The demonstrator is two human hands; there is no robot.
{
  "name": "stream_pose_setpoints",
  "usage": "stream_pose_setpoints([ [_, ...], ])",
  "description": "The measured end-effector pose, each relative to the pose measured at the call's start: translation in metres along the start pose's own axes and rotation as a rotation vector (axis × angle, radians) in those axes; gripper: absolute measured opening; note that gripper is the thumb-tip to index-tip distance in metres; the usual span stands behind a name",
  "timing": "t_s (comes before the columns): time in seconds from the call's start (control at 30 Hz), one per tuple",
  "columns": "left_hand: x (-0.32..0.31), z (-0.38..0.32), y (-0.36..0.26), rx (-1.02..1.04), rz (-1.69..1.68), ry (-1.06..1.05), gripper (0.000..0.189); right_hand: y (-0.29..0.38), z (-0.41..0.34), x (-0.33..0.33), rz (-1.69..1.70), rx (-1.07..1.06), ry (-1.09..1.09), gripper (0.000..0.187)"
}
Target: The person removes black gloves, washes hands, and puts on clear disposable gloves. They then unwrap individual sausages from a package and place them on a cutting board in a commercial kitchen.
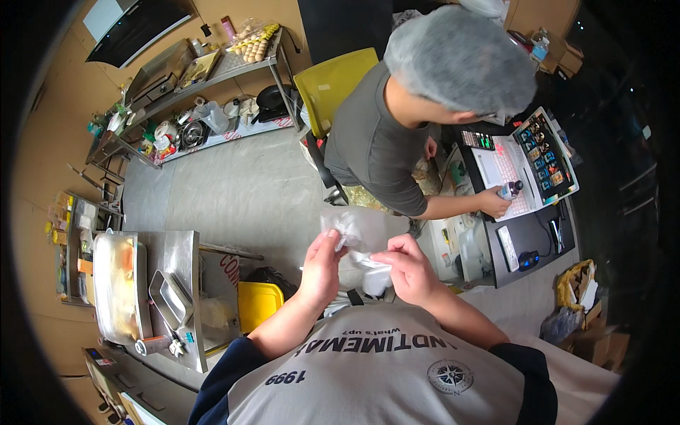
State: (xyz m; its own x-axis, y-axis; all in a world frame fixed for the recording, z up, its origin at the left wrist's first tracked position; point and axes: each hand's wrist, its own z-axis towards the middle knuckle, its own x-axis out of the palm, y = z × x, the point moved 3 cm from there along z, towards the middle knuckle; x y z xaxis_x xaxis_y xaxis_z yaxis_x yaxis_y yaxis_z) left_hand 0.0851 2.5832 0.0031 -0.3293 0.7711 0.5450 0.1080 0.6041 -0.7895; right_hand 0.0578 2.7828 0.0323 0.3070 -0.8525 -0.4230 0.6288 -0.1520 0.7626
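Held out before my chest is a translucent plastic bag or film (366,226), bunched and crumpled between both hands. My left hand (323,265) pinches one gathered part of it between thumb and fingers. A whiter, folded part (376,279) hangs from my right hand (411,268), which grips it between thumb and forefinger. Whether this white part is the same piece of plastic, I cannot tell. Both hands are raised over the floor, apart from any table.
A seated person (382,138) in a hair net works at a laptop (531,164) on a dark desk (499,265), holding a small bottle (510,190). At left stands a steel table (180,244) with a metal tray (171,300); beside it is a yellow bin (260,305). Shelving (212,79) lines the wall.
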Motion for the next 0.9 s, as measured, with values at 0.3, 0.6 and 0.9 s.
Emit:
stream_pose_setpoints([
  [0.3,-0.044,0.006,0.0,0.002,0.263,-0.087,0.011,-0.016,0.013,0.016,0.046,0.32,0.211,0.021],
  [0.6,-0.05,-0.008,0.022,0.083,0.292,0.186,0.014,-0.037,0.023,0.057,0.47,0.536,0.213,0.02],
  [0.9,-0.039,-0.011,0.009,-0.05,0.366,0.163,0.016,-0.041,0.025,0.049,0.451,0.602,0.311,0.025],
])
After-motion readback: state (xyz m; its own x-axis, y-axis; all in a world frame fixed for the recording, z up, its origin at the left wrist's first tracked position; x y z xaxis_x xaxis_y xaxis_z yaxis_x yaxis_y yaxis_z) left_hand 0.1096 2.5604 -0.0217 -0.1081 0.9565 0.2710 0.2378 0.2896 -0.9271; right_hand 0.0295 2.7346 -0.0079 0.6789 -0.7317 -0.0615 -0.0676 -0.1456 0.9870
